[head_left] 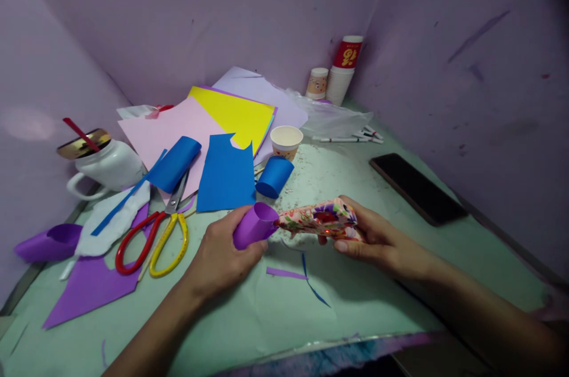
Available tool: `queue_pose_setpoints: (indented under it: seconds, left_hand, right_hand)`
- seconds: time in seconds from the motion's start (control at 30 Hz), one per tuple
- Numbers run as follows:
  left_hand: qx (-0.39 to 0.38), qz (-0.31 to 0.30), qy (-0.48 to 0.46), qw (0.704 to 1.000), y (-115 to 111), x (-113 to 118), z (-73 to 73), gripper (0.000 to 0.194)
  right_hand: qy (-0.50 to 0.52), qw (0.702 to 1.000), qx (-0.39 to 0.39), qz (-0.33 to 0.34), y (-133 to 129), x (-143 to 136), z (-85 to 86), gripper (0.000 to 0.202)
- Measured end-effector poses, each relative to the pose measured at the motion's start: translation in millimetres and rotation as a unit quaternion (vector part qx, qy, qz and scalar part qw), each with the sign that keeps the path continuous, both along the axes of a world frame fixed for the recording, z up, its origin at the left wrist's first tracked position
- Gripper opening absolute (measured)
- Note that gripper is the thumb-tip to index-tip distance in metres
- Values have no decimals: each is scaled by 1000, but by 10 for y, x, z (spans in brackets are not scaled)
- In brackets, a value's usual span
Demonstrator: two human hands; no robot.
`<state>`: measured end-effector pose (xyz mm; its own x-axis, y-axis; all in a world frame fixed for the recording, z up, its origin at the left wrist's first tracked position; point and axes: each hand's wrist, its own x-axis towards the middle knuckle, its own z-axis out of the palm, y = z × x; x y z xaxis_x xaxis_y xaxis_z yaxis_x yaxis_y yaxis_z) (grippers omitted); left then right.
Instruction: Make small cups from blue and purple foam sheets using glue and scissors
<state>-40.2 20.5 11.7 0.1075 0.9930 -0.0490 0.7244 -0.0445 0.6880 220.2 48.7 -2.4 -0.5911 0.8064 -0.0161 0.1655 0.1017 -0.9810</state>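
Note:
My left hand [229, 252] is wrapped round a purple paper tube [253, 226], its open end facing up and to the right. In my right hand [371, 235] is a flower-patterned glue gun [317, 218], its tip at the tube's right rim. A small red light shows on the gun's side. Whether the tip touches the paper is too small to tell. Just behind the tube lies a short blue paper roll [275, 176], with a paper cup [287, 141] standing behind it. Purple and blue paper strips [287, 273] lie below the gun.
Scissors [171, 211] with red and yellow handles lie at the left, near a white mug [111, 165] and purple scraps [93, 291]. Coloured sheets [240, 113] spread at the back. Stacked cups [341, 83] stand at the back right; a phone [415, 187] lies at the right.

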Motion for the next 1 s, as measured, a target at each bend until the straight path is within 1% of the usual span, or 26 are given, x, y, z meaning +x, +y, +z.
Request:
queue_pose_setpoints:
  seconds: [0.17, 0.27, 0.53, 0.83, 0.93, 1.0]
  left_hand:
    - [-4, 6, 4, 1000, -12, -9, -2, 52]
    - [-15, 5, 6, 1000, -9, -14, -1, 55]
    - [-35, 6, 3, 999, 11, 4, 41, 55]
    - [-29, 4, 2, 1000, -4, -10, 30, 54]
    - [-29, 5, 3, 1000, -5, -10, 41, 53]
    - [-31, 10, 1, 999, -5, -17, 44, 54]
  right_hand:
    - [-12, 1000, 19, 4, 11, 8, 17, 23]
    - [-11, 1000, 18, 13, 21, 10, 28, 23]
    - [-49, 997, 38, 37, 50, 2, 128, 21]
    - [-68, 995, 75, 9, 70, 55, 105, 20]
    - [-34, 997, 69, -8, 67, 51, 114, 19]
    - [6, 999, 45, -27, 65, 46, 111, 22]
